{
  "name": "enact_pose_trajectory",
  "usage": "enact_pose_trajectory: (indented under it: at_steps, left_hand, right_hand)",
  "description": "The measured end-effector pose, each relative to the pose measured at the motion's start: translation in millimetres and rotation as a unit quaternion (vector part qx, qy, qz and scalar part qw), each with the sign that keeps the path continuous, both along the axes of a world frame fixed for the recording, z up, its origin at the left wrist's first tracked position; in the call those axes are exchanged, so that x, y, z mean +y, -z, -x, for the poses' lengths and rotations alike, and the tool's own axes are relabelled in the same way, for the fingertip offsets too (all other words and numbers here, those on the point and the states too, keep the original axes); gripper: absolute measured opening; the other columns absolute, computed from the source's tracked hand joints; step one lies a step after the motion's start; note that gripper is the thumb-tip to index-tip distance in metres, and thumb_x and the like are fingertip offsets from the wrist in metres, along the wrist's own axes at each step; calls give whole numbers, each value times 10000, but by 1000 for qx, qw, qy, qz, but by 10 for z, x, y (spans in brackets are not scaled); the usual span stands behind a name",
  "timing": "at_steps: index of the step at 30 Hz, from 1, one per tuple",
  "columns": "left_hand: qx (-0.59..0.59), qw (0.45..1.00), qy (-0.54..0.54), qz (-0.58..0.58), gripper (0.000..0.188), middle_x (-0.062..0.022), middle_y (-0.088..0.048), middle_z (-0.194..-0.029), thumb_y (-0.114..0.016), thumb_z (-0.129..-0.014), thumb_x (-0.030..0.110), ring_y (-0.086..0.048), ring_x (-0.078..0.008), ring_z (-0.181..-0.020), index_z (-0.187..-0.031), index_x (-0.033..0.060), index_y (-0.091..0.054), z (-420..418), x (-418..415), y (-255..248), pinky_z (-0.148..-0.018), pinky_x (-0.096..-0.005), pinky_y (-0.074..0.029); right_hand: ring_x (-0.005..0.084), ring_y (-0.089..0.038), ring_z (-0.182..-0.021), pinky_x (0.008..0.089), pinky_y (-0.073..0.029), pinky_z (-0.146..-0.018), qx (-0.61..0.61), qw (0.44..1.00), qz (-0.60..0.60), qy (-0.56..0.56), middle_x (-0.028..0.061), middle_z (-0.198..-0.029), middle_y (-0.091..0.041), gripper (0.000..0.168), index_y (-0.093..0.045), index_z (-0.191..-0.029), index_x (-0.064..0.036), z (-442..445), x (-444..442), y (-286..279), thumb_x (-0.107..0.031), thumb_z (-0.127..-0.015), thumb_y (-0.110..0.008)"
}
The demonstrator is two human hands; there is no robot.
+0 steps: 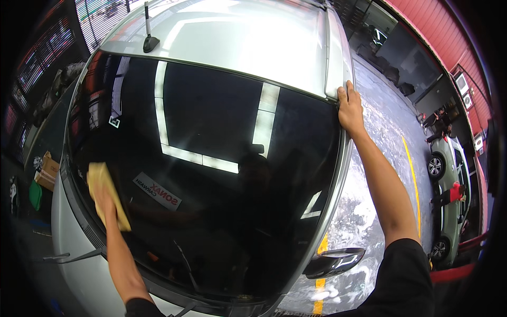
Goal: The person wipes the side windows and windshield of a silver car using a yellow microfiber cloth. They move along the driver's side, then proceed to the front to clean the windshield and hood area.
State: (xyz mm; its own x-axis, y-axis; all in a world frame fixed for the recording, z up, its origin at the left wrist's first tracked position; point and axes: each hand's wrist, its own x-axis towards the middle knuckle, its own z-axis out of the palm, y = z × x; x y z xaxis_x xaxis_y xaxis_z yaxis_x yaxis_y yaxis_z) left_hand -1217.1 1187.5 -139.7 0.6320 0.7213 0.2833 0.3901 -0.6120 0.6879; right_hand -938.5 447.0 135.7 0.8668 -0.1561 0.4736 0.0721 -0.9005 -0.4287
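Note:
A silver car's dark windshield [222, 130] spreads out before me, glossy with reflected ceiling lights. My left hand [103, 200] presses a yellow cloth [98, 178] against the glass on the left, near the wiper cowl [93, 237]; hand and cloth are slightly blurred. My right hand [350, 109] rests, fingers apart, where the silver roof [253, 43] meets the windshield's side pillar [336, 186]. A lifted wiper arm [79, 255] stands out from the cowl beside my left forearm. Behind the glass lies a white card [157, 191] with writing on it.
A black side mirror [334, 262] juts out below my right arm. On the roof stands a short antenna [148, 33]. Wet, foamy floor [356, 218] runs along the car. A person in red [451, 194] is beside another car [449, 214]; a cardboard box [48, 171] sits at left.

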Motion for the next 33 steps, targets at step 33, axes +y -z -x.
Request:
enact_pose_trajectory:
  at_steps: [33]
  left_hand:
    - [74, 983, -156, -65, 633, -167, -476, -1475, -343, -1036, 501, -439, -309, -1361, -1474, 55, -443, -202, 590, 252, -1139, -410, -314]
  right_hand:
    - [422, -351, -1404, 451, -261, -1168, -3, 1000, -2, -6, 280, -1484, -410, 674, -365, -1513, -47, -10, 72, -34, -522, -1035, -387]
